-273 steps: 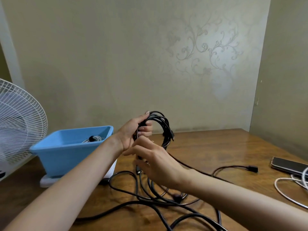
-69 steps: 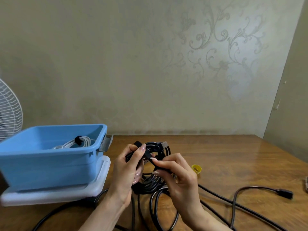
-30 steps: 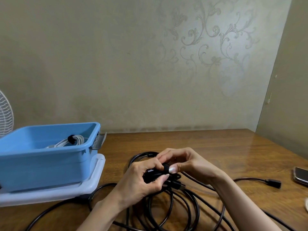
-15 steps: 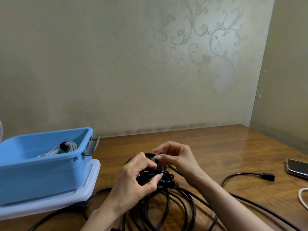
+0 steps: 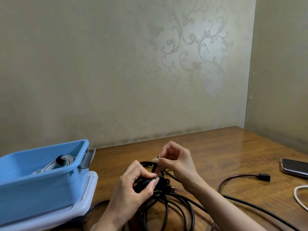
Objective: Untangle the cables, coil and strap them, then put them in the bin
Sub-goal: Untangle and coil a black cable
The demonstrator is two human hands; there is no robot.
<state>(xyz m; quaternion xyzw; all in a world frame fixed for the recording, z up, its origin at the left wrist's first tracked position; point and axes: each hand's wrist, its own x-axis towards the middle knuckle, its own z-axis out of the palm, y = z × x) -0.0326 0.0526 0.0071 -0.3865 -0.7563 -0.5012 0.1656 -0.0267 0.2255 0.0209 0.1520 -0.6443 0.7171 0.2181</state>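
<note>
Wooden table point(image 5: 225, 147), patterned beige wall point(image 5: 116, 64), blue bin point(image 5: 41, 189), black cable coil point(image 5: 164, 181), strap point(image 5: 154, 168)

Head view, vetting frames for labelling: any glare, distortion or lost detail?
Head view: glare on the table's far right; the black coil gripped by the left hand and the strap pinched by the right hand merge darkly; the wall corner leans, wide-angle distortion.

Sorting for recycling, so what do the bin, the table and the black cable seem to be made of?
Bin: probably plastic, smooth matte blue, with moulded rim. Table: wood or veneer, glossy; grain and reflections show. Black cable: likely rubber or PVC jacket, smooth with faint sheen; it bends in loops.
</note>
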